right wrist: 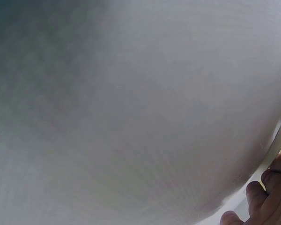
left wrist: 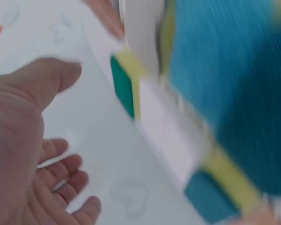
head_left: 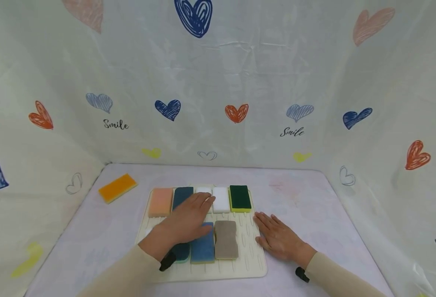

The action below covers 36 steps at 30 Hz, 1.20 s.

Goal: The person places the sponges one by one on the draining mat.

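Note:
My left hand [head_left: 186,220] reaches over a cream ridged mat [head_left: 249,264], fingers extended and nothing in its grasp. It partly covers a white sponge [head_left: 203,190] and a dark teal sponge [head_left: 182,194] in the back row. A peach sponge [head_left: 160,202], another white sponge [head_left: 221,200] and a green-and-yellow sponge [head_left: 241,199] share that row. Nearer lie a blue sponge [head_left: 203,249], a taupe wavy-edged sponge [head_left: 226,240] and a second dark teal sponge [head_left: 182,252], partly hidden by the left wrist. Beside the mat's right edge, my right hand [head_left: 279,239] rests with fingers extended, holding nothing.
An orange sponge [head_left: 117,188] with a pale yellow underside lies off the mat at the table's back left. The pale tabletop [head_left: 307,206] is bounded by a white curtain [head_left: 262,74] printed with hearts behind and at both sides.

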### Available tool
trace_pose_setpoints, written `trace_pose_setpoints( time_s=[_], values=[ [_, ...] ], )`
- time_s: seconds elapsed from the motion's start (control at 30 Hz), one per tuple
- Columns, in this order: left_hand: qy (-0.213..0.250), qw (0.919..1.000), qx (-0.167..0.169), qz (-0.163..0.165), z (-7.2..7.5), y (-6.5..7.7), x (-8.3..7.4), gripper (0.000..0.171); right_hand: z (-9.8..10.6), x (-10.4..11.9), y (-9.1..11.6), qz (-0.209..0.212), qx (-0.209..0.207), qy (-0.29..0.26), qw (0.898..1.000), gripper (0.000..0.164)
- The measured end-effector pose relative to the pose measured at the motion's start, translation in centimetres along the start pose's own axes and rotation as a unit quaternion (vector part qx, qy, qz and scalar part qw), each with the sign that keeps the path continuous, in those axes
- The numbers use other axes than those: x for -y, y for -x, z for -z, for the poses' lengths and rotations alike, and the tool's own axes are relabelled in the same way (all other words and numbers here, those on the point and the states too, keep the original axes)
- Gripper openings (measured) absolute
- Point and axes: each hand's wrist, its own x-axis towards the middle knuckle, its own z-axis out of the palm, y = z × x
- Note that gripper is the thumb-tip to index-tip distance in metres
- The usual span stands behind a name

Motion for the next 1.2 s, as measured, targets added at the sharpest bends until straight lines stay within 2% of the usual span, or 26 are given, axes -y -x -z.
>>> trace_pose_setpoints(
  time_s=[0.07,0.2,0.33,0.43,0.5,0.6,0.8,0.9,1.07,1.2],
  values=[
    [-0.019,0.9996,-0.022,0.001,1.2,0.9,2.0,0.072,0.1,0.0,0.0,-0.001,0.003,-0.003,1.0,0.073],
    [-0.1,0.9933,-0.057,0.014,3.0,2.9,6.9,0.066,0.2,0.1,0.0,-0.005,0.007,-0.002,1.0,0.072],
    [-0.141,0.9863,-0.039,0.077,3.9,5.1,12.0,0.064,0.1,0.2,-0.1,-0.006,0.006,-0.001,1.0,0.072],
    [-0.146,0.982,-0.027,0.117,4.0,6.8,15.4,0.061,-0.1,0.2,-0.1,-0.005,0.004,0.002,1.0,0.072],
    [-0.153,0.9809,-0.032,0.115,3.7,7.8,17.4,0.058,-0.2,0.2,-0.1,-0.005,0.001,0.003,1.0,0.072],
    [-0.155,0.9826,-0.035,0.096,3.3,9.2,19.7,0.053,-0.3,0.1,-0.1,-0.004,-0.004,0.005,1.0,0.072],
    [-0.196,0.9769,0.008,0.085,3.0,10.4,22.3,0.049,-0.3,0.0,0.0,-0.003,-0.009,0.002,1.0,0.072],
    [-0.222,0.9716,0.026,0.077,2.3,10.3,23.1,0.057,-0.4,-0.2,0.3,-0.001,-0.011,0.002,1.0,0.072],
    [-0.264,0.9622,0.036,0.058,0.7,10.0,24.3,0.074,-0.4,-0.3,0.3,0.004,-0.014,0.0,1.0,0.071],
    [-0.28,0.957,0.05,0.058,-0.1,9.7,24.9,0.078,-0.5,-0.4,0.2,0.004,-0.013,0.001,1.0,0.072]
  ],
)
